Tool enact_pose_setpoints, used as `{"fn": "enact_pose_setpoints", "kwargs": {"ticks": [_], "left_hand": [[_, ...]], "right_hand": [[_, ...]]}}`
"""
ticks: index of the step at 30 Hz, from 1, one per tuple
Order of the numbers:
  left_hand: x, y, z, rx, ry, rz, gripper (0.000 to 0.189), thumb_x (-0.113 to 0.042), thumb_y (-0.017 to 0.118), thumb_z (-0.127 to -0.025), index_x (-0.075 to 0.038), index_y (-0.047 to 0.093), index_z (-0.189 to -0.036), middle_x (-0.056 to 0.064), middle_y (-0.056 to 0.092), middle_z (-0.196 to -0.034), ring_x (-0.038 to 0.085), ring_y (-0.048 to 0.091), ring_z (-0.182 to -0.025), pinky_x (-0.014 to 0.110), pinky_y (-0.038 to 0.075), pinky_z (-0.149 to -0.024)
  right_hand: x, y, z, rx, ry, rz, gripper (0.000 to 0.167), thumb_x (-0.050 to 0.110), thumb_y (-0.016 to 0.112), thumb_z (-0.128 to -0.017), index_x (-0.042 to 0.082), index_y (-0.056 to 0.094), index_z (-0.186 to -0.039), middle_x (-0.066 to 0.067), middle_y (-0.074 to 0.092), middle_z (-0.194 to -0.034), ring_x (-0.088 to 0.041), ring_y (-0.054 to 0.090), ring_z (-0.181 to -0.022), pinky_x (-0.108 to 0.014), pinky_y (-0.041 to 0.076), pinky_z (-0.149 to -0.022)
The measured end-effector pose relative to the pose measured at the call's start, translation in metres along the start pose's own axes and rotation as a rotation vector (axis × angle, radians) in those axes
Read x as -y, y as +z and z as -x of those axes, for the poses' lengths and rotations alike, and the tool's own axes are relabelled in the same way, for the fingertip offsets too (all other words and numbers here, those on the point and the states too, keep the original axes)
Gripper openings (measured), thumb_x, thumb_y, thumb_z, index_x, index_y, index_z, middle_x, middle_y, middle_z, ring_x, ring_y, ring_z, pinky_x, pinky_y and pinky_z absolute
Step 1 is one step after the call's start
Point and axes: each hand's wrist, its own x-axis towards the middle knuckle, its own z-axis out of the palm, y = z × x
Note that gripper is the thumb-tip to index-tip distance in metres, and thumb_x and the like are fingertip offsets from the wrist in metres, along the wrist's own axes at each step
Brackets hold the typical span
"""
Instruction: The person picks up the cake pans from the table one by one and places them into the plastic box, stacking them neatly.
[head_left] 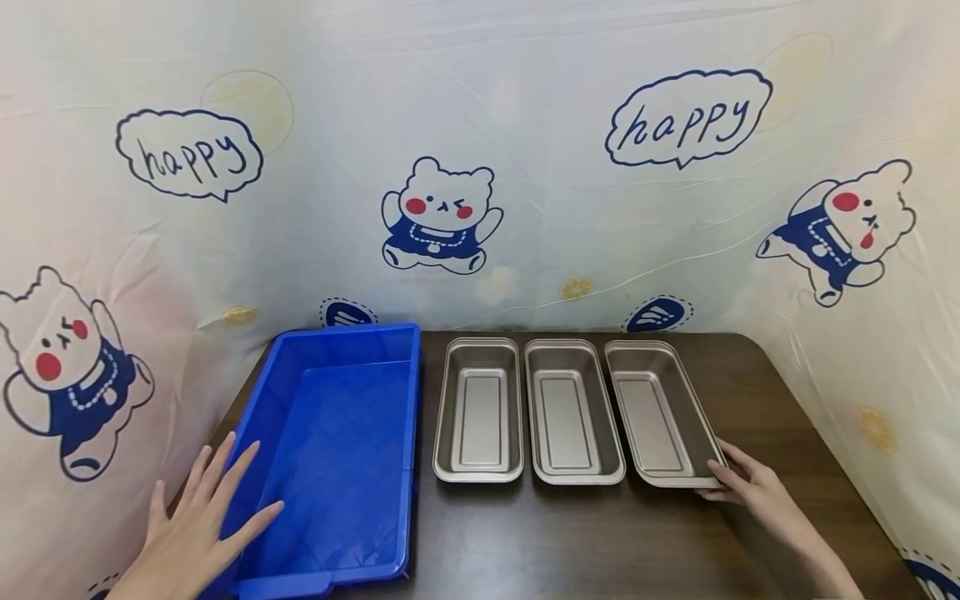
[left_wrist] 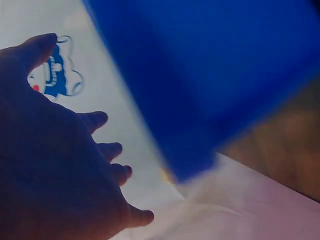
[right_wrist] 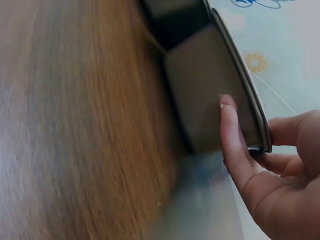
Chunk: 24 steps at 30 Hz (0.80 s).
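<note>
Three metal loaf pans stand side by side: the left pan, the middle pan and the right pan. My right hand pinches the right pan at its near right corner, thumb at the rim and fingers along the outer wall. The right wrist view shows that wall of the right pan close up beside my right hand. My left hand, fingers spread, is over the left side of a blue plastic tray. Nothing is in its grasp.
The dark brown wooden table carries the tray on the left and the pans to its right. A pale cloth with cartoon bears hangs behind the table and along both sides.
</note>
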Motion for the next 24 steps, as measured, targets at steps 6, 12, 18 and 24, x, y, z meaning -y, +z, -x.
{"fn": "enact_pose_setpoints", "kwargs": {"ticks": [6,12,18,24], "left_hand": [[0.02,0.015,0.006,-0.005,-0.027,-0.008,0.097,-0.059,0.056,-0.102,-0.006,0.009,-0.168,0.032,-0.005,-0.171,0.062,-0.016,-0.151,0.085,-0.024,-0.104],[0.033,0.027,0.011,-0.033,-0.035,-0.025,0.098,-0.06,0.057,-0.1,-0.007,0.01,-0.168,0.032,-0.001,-0.171,0.063,-0.012,-0.152,0.083,-0.025,-0.105],[0.038,0.032,0.012,-0.075,-0.025,-0.024,0.1,-0.06,0.062,-0.096,-0.007,0.015,-0.167,0.035,0.009,-0.168,0.063,-0.006,-0.152,0.081,-0.023,-0.108],[0.048,0.039,0.021,-0.129,0.028,-0.004,0.106,-0.055,0.073,-0.092,-0.009,0.015,-0.168,0.031,0.011,-0.17,0.061,0.001,-0.154,0.08,-0.017,-0.113]], "right_hand": [[-0.002,0.002,-0.002,-0.016,0.055,-0.1,0.059,0.005,0.047,-0.112,-0.023,0.018,-0.155,-0.046,0.038,-0.146,-0.008,0.072,-0.1,-0.034,0.064,-0.081],[-0.006,-0.001,-0.001,0.013,0.015,-0.278,0.059,0.001,0.047,-0.111,-0.018,0.018,-0.159,-0.004,0.06,-0.132,-0.008,0.071,-0.107,-0.035,0.064,-0.084],[-0.012,-0.001,0.001,0.071,-0.073,-0.518,0.047,-0.008,0.046,-0.109,0.022,0.056,-0.143,0.011,0.068,-0.128,-0.013,0.072,-0.113,-0.036,0.063,-0.089],[-0.008,0.001,0.003,0.089,-0.085,-0.577,0.05,-0.01,0.043,-0.108,0.021,0.056,-0.146,0.009,0.068,-0.131,-0.018,0.072,-0.113,-0.036,0.062,-0.092]]}}
